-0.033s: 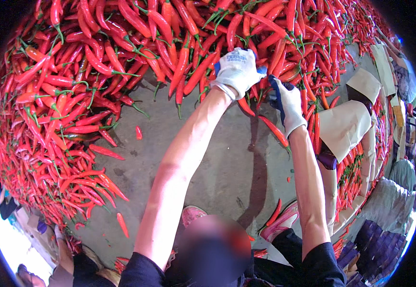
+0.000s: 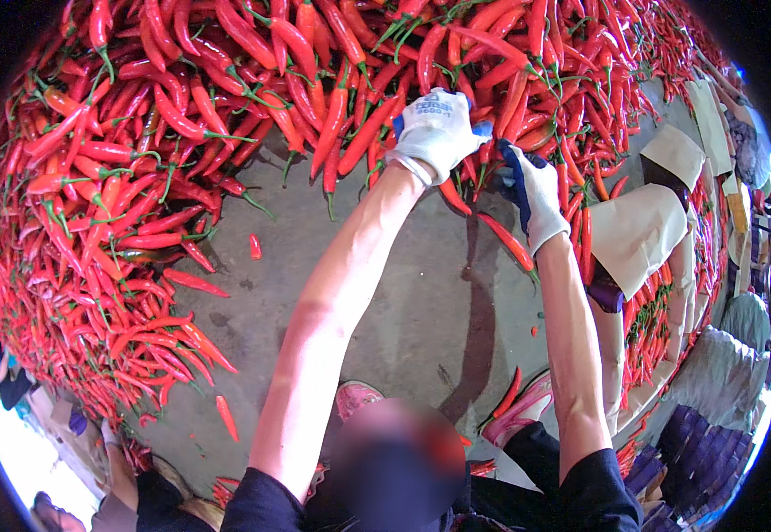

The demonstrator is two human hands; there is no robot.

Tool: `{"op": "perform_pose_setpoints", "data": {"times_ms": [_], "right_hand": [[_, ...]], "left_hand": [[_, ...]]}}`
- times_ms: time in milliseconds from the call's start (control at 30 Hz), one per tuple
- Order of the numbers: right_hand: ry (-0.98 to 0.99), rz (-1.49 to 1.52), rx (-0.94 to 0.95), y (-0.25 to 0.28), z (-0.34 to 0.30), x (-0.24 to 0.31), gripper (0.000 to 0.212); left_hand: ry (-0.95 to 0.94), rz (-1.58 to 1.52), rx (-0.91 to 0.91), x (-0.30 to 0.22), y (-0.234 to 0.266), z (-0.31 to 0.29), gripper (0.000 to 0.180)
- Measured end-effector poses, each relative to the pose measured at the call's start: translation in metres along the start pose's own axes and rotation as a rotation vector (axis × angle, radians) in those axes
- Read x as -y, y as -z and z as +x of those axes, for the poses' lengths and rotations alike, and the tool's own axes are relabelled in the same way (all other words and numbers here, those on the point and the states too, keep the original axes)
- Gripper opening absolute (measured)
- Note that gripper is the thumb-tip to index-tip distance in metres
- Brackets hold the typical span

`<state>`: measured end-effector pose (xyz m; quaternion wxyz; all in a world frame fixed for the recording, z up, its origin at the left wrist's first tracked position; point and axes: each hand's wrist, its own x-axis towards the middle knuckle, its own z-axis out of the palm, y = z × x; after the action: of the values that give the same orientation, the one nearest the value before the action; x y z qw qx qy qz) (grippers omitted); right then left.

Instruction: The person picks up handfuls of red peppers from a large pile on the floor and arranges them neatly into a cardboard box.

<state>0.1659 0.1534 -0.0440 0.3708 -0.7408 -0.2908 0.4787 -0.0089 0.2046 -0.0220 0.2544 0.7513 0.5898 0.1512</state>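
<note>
Both my hands wear white gloves with blue coated fingers and palms, at the near edge of a big heap of red chili peppers (image 2: 332, 106). My left hand (image 2: 437, 135) is back upward over the peppers, its fingers curled down out of sight and its thumb out to the right. Whatever those fingers hold is hidden. Just right of it, my right hand (image 2: 532, 191) is closed, its dark fingertips bent inward beside the peppers; I cannot make out what is in them. A single chili pepper (image 2: 507, 241) lies on the floor beside my right wrist.
Peppers curve round the grey concrete floor (image 2: 385, 310) on the left and far side. Right of me stands an opened paper-lined carton (image 2: 638, 235) with peppers. Dark purple sacking (image 2: 700, 457) lies lower right. Another person's arm (image 2: 119, 474) shows at lower left. My pink shoes (image 2: 359, 397) are below.
</note>
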Motion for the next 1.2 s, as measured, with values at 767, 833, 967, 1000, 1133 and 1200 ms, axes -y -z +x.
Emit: {"op": "perform_pose_setpoints", "data": {"times_ms": [767, 833, 967, 1000, 1133, 1200], "right_hand": [[0.757, -0.738, 0.349, -0.020, -0.092, 0.002, 0.031], [0.943, -0.840, -0.040, 0.000, -0.055, 0.022, 0.031], [1.141, -1.370, -0.088, 0.012, 0.006, 0.055, 0.029], [0.940, -1.595, 0.051, 0.005, 0.011, 0.057, 0.040], [0.991, -1.783, 0.209, -0.003, 0.016, 0.070, 0.044], [1.041, -1.813, 0.177, 0.011, 0.027, 0.070, 0.045]], "left_hand": [[0.072, 0.022, -0.135, 0.088, 0.016, -0.184, 0.042], [0.138, -0.148, -0.200, 0.088, 0.016, -0.200, 0.043], [0.331, -0.488, -0.458, 0.082, 0.010, -0.223, 0.041], [0.344, -0.514, -0.506, 0.085, 0.005, -0.229, 0.039], [0.308, -0.663, -0.620, 0.063, -0.006, -0.229, 0.033], [0.243, -0.639, -0.552, 0.043, -0.020, -0.217, 0.032]]}}
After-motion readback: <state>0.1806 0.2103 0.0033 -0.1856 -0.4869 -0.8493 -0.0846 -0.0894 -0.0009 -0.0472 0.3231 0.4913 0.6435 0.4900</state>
